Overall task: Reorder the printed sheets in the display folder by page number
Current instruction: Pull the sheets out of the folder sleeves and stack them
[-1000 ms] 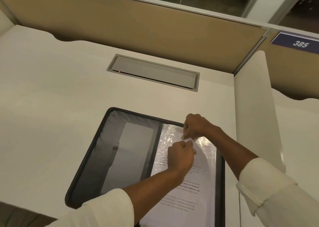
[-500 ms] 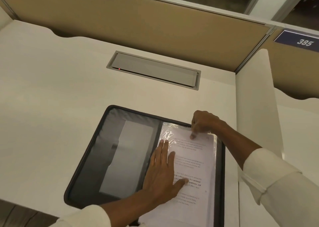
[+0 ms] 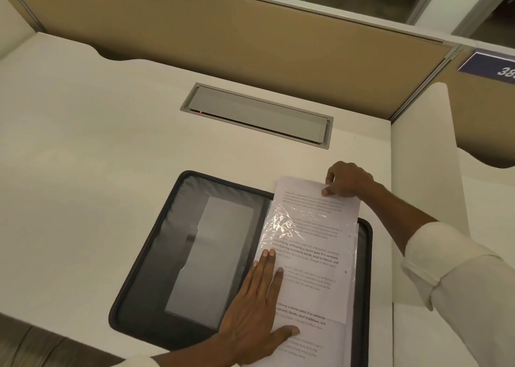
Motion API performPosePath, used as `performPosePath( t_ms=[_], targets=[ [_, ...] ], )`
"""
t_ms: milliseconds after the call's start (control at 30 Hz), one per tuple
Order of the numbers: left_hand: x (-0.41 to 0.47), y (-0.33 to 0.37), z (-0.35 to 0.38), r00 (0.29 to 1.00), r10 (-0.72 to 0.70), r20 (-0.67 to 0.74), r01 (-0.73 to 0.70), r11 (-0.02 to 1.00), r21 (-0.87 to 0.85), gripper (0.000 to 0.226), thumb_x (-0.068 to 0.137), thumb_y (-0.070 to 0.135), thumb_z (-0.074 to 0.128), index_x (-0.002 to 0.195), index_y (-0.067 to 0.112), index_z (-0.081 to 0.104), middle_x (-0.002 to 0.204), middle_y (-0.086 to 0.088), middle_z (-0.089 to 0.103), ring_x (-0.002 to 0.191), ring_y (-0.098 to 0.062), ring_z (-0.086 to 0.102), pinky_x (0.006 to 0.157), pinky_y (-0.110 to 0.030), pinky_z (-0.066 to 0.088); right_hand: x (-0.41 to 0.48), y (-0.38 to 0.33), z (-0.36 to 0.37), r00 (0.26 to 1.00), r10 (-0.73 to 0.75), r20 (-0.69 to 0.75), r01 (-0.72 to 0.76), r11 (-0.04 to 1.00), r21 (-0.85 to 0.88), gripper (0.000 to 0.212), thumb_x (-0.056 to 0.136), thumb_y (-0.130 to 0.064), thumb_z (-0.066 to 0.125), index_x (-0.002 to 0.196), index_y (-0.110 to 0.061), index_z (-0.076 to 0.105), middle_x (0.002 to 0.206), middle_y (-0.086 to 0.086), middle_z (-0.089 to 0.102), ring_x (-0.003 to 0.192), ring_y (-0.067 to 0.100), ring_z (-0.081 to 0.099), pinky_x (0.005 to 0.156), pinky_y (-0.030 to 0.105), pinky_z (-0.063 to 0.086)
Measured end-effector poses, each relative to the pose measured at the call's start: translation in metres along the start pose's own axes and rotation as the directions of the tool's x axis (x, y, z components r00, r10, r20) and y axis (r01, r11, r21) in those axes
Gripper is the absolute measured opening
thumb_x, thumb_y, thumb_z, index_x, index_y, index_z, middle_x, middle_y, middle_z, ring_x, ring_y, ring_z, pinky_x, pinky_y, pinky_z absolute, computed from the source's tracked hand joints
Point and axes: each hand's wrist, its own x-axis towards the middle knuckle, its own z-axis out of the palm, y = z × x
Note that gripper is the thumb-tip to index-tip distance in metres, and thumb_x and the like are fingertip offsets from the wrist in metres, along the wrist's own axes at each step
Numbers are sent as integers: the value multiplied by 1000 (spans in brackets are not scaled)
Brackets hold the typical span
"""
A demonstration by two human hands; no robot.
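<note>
The right sleeve (image 3: 459, 283) is white, loose and creased, with a wide cuff. The left sleeve (image 3: 136, 362) is white too. The left hand (image 3: 256, 311) and right hand (image 3: 348, 184) are bare.

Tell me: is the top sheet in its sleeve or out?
Partly out: the sheet sticks past the sleeve, pinched by the right hand.

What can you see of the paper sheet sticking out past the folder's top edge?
The printed sheet is white paper with black paragraphs, some bold. It lies flat, its top out of a crinkled plastic sleeve and past the upper edge of the black display folder. The right hand pinches its top right corner; the left hand presses the sleeve.
</note>
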Motion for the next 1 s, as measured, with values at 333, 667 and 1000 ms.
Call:
performPosePath(
  t_ms=[333,667,1000],
  targets=[
    [3,-9,13,994,64,-86,-56,994,95,117,91,91,37,169,12,-1,177,-11,-10,163,-29,-9,125,-59,18,18,13,-40,952,50,-302,-29,997,74,23,88,-35,84,94,-20,67,105,7,69,93,30,60,79,37,44],
    [10,-13,19,992,78,-95,-57,976,212,113,89,92,35,164,8,28,174,-19,19,158,-39,26,110,-55,50,15,13,-131,666,-162,-728,203,979,-32,15,96,-28,72,105,-15,74,94,17,76,84,39,68,69,40,50],
    [7,-8,9,999,49,-1,-48,982,181,111,95,88,30,168,13,-8,174,-10,-22,161,-36,-10,125,-63,12,-30,-57,-161,561,-131,-818,495,845,204,9,93,-24,78,97,-16,77,93,3,73,79,23,69,70,36,60]
  ],
)
